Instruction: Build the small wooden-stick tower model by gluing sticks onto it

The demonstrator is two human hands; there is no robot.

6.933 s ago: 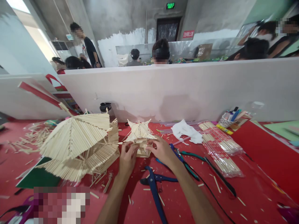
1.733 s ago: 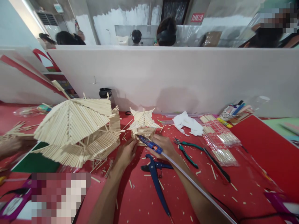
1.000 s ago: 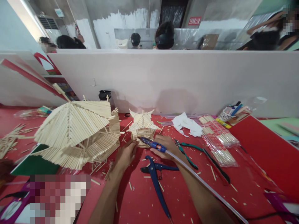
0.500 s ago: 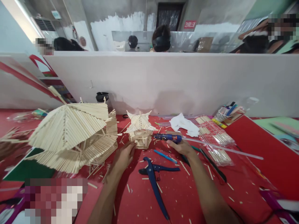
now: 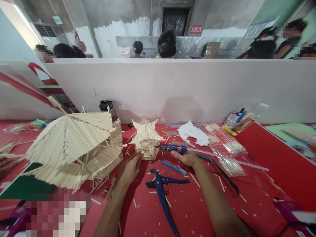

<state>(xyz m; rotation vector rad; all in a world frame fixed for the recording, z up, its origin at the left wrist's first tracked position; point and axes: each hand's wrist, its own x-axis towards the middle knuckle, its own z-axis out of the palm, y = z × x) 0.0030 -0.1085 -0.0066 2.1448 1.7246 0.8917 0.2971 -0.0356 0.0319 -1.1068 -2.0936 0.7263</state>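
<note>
My left hand (image 5: pixel 130 167) is closed at the lower left side of a small pavilion model (image 5: pixel 146 132) built of thin wooden sticks, steadying it on the table. My right hand (image 5: pixel 187 158) grips a dark blue hot glue gun (image 5: pixel 173 148). Its nozzle points left, at the upper wall of the small model just under the eaves; whether it touches is too small to tell. A long clear glue stick (image 5: pixel 229 158) trails from the gun's rear to the right. Part of the right fingers is hidden behind the gun.
A larger stick pavilion (image 5: pixel 71 138) stands at left. Blue cutters (image 5: pixel 161 194) and a blue pen (image 5: pixel 174 167) lie between my arms. At right are a white tissue (image 5: pixel 193 133), packs of sticks (image 5: pixel 225 141) and a pen basket (image 5: pixel 233 121). A white partition (image 5: pixel 172 85) rises behind.
My right hand has shifted the glue gun slightly left, its nozzle closer to the small model. My left hand keeps its place. The view has tilted up a little.
</note>
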